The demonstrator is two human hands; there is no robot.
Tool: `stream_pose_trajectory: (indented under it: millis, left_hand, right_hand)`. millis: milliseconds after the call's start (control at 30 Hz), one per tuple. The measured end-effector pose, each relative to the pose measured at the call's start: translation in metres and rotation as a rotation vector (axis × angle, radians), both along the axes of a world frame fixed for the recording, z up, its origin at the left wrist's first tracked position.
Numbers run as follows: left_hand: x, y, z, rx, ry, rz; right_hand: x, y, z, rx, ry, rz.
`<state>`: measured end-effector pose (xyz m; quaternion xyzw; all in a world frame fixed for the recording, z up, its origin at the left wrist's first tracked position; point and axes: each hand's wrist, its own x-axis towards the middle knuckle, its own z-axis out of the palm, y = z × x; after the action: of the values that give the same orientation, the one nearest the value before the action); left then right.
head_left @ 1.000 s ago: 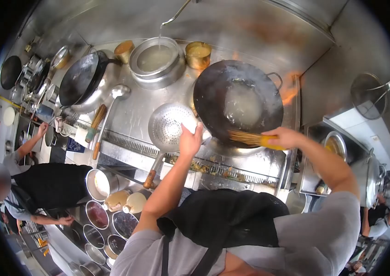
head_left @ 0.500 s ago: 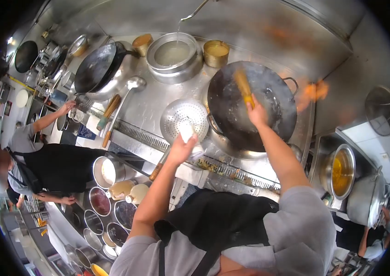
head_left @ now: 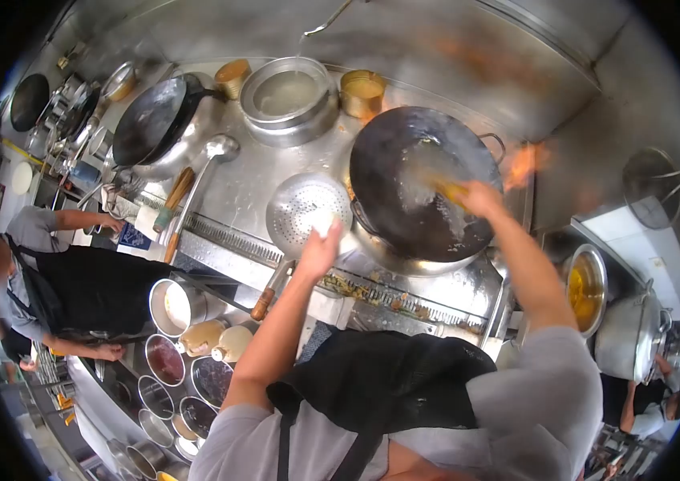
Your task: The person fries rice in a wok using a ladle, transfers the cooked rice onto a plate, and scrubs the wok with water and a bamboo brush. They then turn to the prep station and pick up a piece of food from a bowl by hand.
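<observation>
My right hand [head_left: 480,199] grips the yellow handle of a bamboo brush [head_left: 446,189], whose blurred bristles are inside a large black wok [head_left: 380,168]. Some liquid and steam show in the wok, and flames [head_left: 523,164] rise beside its far right rim. My left hand [head_left: 321,250] is closed around a white cloth [head_left: 325,223], near the wok's left side. Beneath that hand lies a round perforated strainer [head_left: 296,204] with a wooden handle [head_left: 263,303].
A metal pot [head_left: 288,100] stands under a spout [head_left: 328,19], beside a golden tin [head_left: 362,92]. A ladle [head_left: 221,147] and another brush [head_left: 174,199] lie left. A co-worker [head_left: 75,280] stands left; a basin [head_left: 586,290] and lidded pot [head_left: 633,333] are right.
The brush swept from the wok's near edge to its far side, then came back toward the middle right. My left hand stays by the strainer. The co-worker's arm has drawn back.
</observation>
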<state>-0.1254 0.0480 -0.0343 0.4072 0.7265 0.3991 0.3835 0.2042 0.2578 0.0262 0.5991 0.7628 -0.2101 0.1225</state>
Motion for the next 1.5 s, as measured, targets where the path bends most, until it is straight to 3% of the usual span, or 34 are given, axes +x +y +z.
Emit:
stream_pose_trajectory:
  millis: [33,100,133,233,333,400,467,500,600,700,767,933,1000,1067,1133,1200,1233,1300,1367,1400,1433,1467,1500]
  left_hand:
    - [0.016,0.022,-0.028,0.112,0.154,0.029]
    - [0.046,0.048,-0.006,0.067,0.138,0.038]
    - [0.055,0.054,0.006,0.019,0.128,0.064]
    - [0.060,0.049,0.014,-0.003,0.124,0.118]
    - [0.057,0.054,0.019,-0.075,0.015,0.083]
    - [0.054,0.057,0.011,-0.105,-0.030,0.075]
    - [0.051,0.059,-0.008,0.028,0.038,0.044]
    - [0.047,0.062,-0.007,0.029,0.043,0.050]
    - [0.046,0.059,-0.001,0.030,0.049,-0.004]
    - [0.044,0.060,0.008,-0.040,0.066,-0.034]
    - [0.037,0.060,0.013,-0.063,0.096,-0.050]
    - [0.030,0.064,0.020,-0.044,0.064,-0.063]
    - [0.028,0.064,0.019,-0.054,0.055,-0.098]
    - [0.028,0.063,0.017,-0.060,0.052,-0.097]
    - [0.023,0.069,0.013,-0.048,0.061,-0.113]
    - [0.025,0.065,-0.005,0.028,-0.038,-0.066]
    - [0.031,0.059,-0.004,0.008,-0.042,-0.104]
    - [0.043,0.046,0.009,0.188,0.091,0.121]
    - [0.054,0.044,0.027,0.162,0.052,0.140]
    - [0.057,0.044,0.029,0.153,0.036,0.190]
    - [0.059,0.048,0.026,0.137,0.029,0.184]
    - [0.058,0.053,0.022,0.108,0.041,0.137]
    - [0.054,0.056,0.019,0.087,0.061,0.095]
  right_hand:
    - [-0.030,0.001,-0.011,0.136,0.083,-0.104]
    - [-0.075,-0.006,-0.071,0.262,0.270,-0.290]
    - [-0.092,-0.031,-0.072,0.288,0.270,-0.286]
    - [-0.067,-0.092,-0.042,0.069,0.269,-0.056]
    - [0.005,-0.137,0.026,-0.083,0.138,0.138]
    - [0.061,-0.115,0.048,-0.162,-0.045,0.132]
    - [0.071,-0.072,0.090,-0.046,-0.345,0.138]
    - [0.090,-0.036,0.067,0.149,-0.341,0.152]
    - [0.028,0.041,-0.010,0.267,-0.256,0.011]
    - [-0.044,0.001,-0.099,0.341,0.029,-0.152]
    - [-0.069,-0.056,-0.060,0.242,0.133,-0.103]
    - [-0.005,-0.091,-0.005,0.214,-0.032,0.159]
    - [0.011,-0.044,-0.022,0.279,-0.132,0.125]
    - [-0.013,0.016,-0.070,0.342,-0.114,-0.107]
    - [-0.077,0.001,-0.073,0.255,0.067,-0.371]
    - [-0.119,-0.029,-0.080,0.292,0.351,-0.401]
    - [-0.125,-0.048,-0.066,0.238,0.461,-0.358]
    - [-0.106,-0.090,-0.027,0.096,0.449,-0.340]
    - [-0.054,-0.136,-0.007,-0.008,0.361,0.043]
    - [-0.019,-0.151,0.022,-0.133,0.282,0.065]
    - [0.017,-0.150,0.046,-0.392,0.246,-0.121]
    - [0.060,-0.133,0.057,-0.290,0.139,0.040]
    - [0.079,-0.107,0.082,-0.244,-0.162,0.009]
